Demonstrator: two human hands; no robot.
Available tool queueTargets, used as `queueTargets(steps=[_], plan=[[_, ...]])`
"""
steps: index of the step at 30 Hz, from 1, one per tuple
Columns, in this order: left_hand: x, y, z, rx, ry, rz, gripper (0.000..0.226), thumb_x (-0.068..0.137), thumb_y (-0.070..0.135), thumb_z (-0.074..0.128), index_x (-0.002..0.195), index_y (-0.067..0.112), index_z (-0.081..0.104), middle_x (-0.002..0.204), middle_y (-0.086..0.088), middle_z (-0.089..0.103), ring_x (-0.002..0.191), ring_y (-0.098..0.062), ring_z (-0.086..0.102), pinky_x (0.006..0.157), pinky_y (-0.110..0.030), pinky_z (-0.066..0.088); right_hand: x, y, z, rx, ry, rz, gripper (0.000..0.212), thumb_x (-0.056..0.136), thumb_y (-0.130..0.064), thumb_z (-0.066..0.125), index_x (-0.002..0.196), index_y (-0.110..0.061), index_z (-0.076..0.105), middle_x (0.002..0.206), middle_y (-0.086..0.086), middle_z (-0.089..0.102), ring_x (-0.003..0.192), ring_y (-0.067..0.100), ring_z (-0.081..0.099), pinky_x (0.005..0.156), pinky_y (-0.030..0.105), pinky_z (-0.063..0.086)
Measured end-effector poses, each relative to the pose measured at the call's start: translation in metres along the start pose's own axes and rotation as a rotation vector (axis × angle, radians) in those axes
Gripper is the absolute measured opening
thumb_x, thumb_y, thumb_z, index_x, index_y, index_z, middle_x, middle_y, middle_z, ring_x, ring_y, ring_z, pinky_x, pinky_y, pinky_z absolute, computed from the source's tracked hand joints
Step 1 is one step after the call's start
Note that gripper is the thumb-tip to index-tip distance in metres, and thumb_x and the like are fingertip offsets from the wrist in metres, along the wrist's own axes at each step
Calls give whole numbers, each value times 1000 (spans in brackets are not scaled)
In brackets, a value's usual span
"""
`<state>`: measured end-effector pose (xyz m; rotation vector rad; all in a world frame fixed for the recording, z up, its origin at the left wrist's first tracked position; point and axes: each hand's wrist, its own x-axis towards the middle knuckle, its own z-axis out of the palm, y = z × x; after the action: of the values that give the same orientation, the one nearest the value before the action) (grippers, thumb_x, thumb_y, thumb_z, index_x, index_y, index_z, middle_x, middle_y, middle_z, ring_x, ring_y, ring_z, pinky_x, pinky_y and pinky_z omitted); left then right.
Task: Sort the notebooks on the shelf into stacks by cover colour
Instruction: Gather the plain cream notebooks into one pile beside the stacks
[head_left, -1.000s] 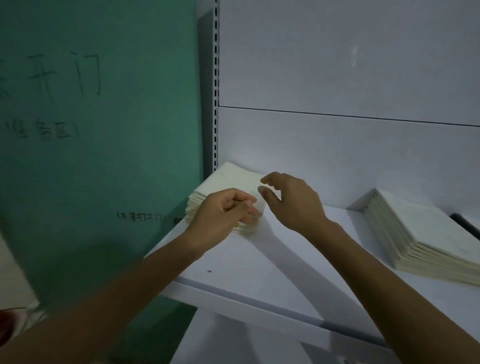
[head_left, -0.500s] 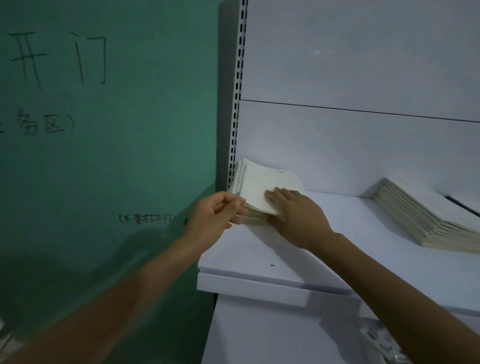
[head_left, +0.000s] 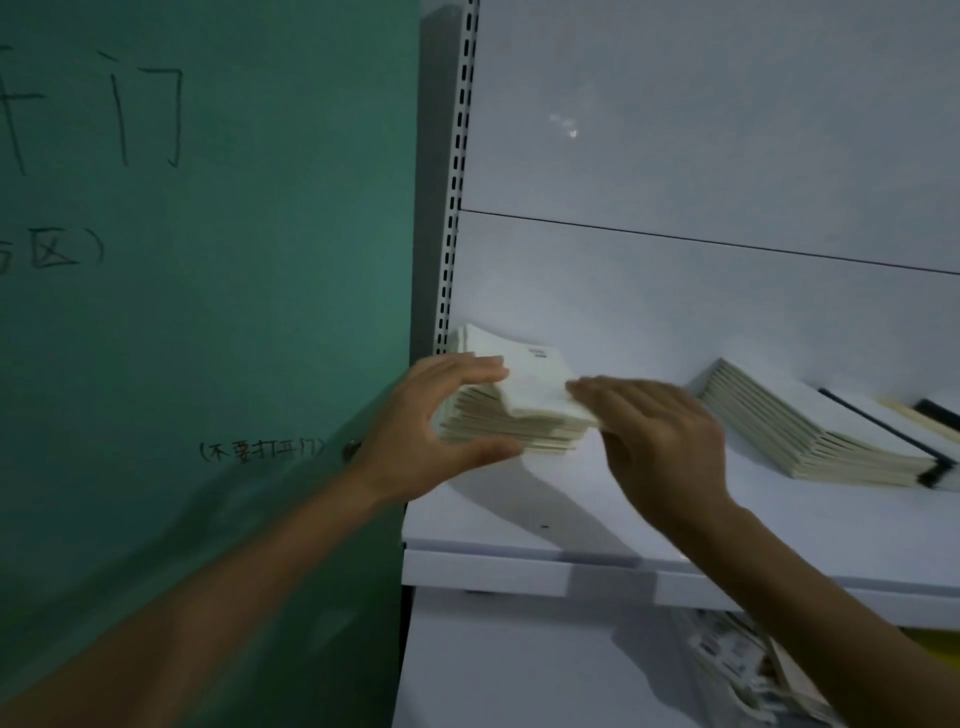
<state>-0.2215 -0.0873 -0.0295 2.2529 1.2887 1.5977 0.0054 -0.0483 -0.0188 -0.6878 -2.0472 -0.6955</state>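
Note:
A stack of cream-covered notebooks (head_left: 519, 434) lies at the left end of the white shelf (head_left: 519, 569). My left hand (head_left: 431, 431) clamps the stack's near left corner, fingers over the top and thumb at the bottom edge. My right hand (head_left: 660, 436) holds the near right corner of the top cream notebook (head_left: 524, 379), which sits skewed on the stack. A second cream stack (head_left: 810, 431) leans at the right, and next to it lies a white notebook with a black spine (head_left: 883, 423).
A green wall (head_left: 208, 312) with handwriting borders the shelf on the left, beside a slotted metal upright (head_left: 457, 182). The white back panel rises behind the stacks. On the level below at the right lie more printed booklets (head_left: 727, 660).
My left hand has opened wider and taken the stack's corner between fingers and thumb. My right hand slid from the top cover's middle to its right corner. The view shifted right.

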Motion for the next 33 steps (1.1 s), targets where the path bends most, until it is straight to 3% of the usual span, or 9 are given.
queueTargets(steps=[2,7,13,17,22,25,28,31,33], plan=[[9,5,-5,-31,0,27,55,66,56,70,117,39,56,122,24,54,116,8,47,94,-3,35,20,0,-17,-6,116,-67,30,98,-26,48,103,-9,72,101,7,73,88,24,71,78,40,55],[24,7,-20,-18,61,105,49,75,32,70,122,28,58,118,20,59,109,8,54,92,-13,45,48,-15,-33,-36,317,-266,16,87,-5,66,101,-8,74,105,6,72,101,22,68,82,40,52],[18,-19,-56,302,181,190,39,81,4,66,119,15,64,112,8,63,98,-4,62,81,-18,51,62,-29,-17,39,284,-280,16,90,-18,65,103,-10,71,103,6,73,98,22,68,90,40,48],[-11,-34,-84,194,540,-197,34,81,27,66,95,-3,72,80,-5,67,68,-10,59,65,-36,50,62,-32,0,82,115,-82,28,92,-26,58,116,-13,65,104,4,71,94,24,67,85,34,46],[-35,-48,-102,48,520,-481,47,73,46,72,89,3,68,78,-10,66,70,-23,62,65,-42,54,60,-49,21,321,-54,184,31,90,-22,64,120,-17,63,114,1,68,102,23,64,86,29,40],[-45,-43,-101,38,446,-515,41,71,44,68,92,10,64,82,-7,67,74,-21,63,68,-35,53,58,-58,33,388,-166,229,28,90,-23,63,118,-20,65,117,-2,67,107,21,62,88,27,38],[-51,-39,-100,39,399,-508,20,77,33,76,82,17,64,74,9,63,62,2,62,57,-17,49,54,-64,40,434,-202,256,26,91,-27,61,116,-20,66,115,-4,68,107,18,61,88,25,39],[-53,-33,-97,43,433,-521,29,71,47,72,79,21,62,76,1,67,63,-4,62,63,-32,52,51,-72,43,578,-215,366,33,91,-41,52,111,-19,67,108,-5,70,98,12,63,82,23,45],[-53,-31,-97,170,525,-394,19,74,39,67,83,23,64,74,1,67,63,-10,60,64,-32,52,54,-79,37,848,-246,580,50,89,-55,40,108,-17,68,100,-2,72,89,10,66,76,21,49]])
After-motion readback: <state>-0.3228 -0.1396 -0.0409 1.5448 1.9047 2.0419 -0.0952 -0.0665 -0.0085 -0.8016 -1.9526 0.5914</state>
